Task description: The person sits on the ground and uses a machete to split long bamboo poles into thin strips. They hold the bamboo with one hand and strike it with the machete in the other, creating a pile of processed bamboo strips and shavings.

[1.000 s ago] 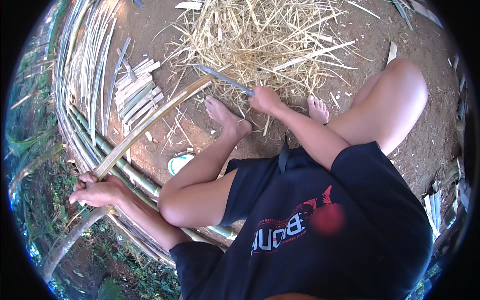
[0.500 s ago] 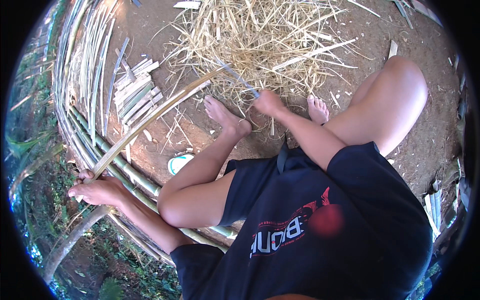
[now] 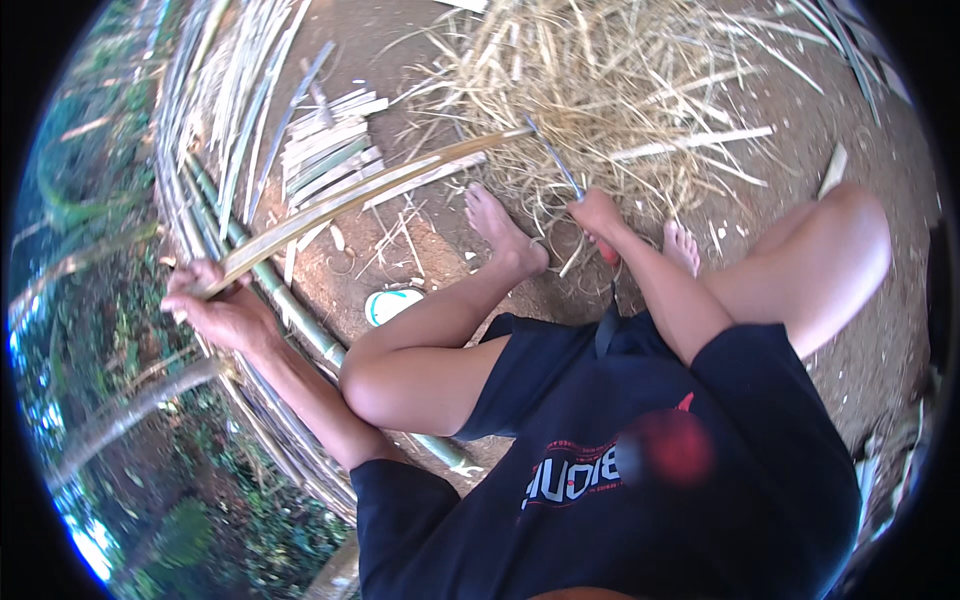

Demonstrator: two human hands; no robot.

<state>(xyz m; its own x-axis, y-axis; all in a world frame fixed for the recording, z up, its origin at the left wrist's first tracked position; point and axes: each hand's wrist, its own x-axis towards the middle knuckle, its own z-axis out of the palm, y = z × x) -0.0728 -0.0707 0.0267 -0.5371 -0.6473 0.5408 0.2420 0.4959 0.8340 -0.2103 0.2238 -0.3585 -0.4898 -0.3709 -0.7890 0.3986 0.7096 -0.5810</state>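
My left hand (image 3: pixel 222 305) is closed around the near end of a long split bamboo strip (image 3: pixel 370 188), out to the left past my bent knee. The strip slants up and to the right across the ground. In my right hand (image 3: pixel 598 215) is a knife with a thin grey blade (image 3: pixel 556 158); a bit of its red-orange handle (image 3: pixel 609 251) shows below the fist. The blade points away from me, its tip region at the strip's far end. Whether the edge touches the strip I cannot tell.
A heap of pale shavings (image 3: pixel 600 90) lies beyond my feet. Short split pieces (image 3: pixel 325 150) are stacked at the left, near long thin strips (image 3: pixel 265 90) and green bamboo poles (image 3: pixel 290 305). A white and green round object (image 3: pixel 393 306) sits beside my left leg.
The view has shifted, so the scene sits farther right. My left hand has moved forward with the strip. The knife stays by the strip's far end, and its handle now shows.
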